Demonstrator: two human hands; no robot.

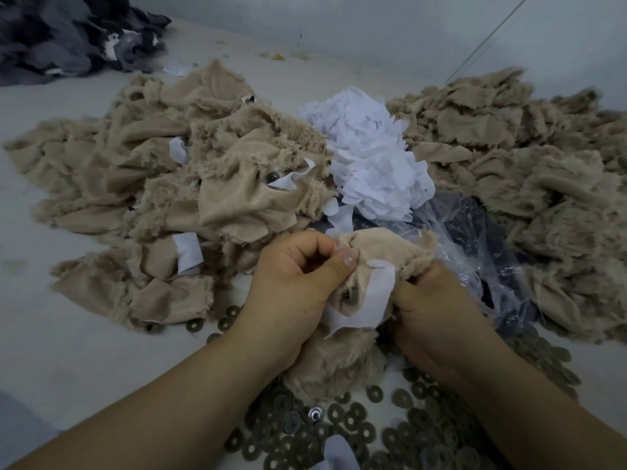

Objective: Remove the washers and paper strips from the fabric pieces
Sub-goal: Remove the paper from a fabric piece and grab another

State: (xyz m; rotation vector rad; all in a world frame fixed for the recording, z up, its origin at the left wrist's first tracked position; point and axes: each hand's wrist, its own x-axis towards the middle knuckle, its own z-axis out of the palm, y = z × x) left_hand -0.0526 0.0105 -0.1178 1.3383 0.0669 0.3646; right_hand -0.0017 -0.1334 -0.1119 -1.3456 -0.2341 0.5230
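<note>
Both hands hold one beige fuzzy fabric piece (380,247) low in the middle of the view. My left hand (295,283) pinches its left side between thumb and curled fingers. My right hand (437,307) grips its right edge. A white paper strip (371,300) runs across the piece between my hands, and a dark washer (349,296) shows beside it. Loose washers (356,429) lie scattered on the table (84,351) under my forearms.
A pile of beige fabric pieces with paper strips (163,198) lies to the left, another beige pile (543,164) to the right. A heap of white paper strips (369,157) sits between them above a clear plastic bag (475,239). Dark grey fabric (68,35) fills the far left corner.
</note>
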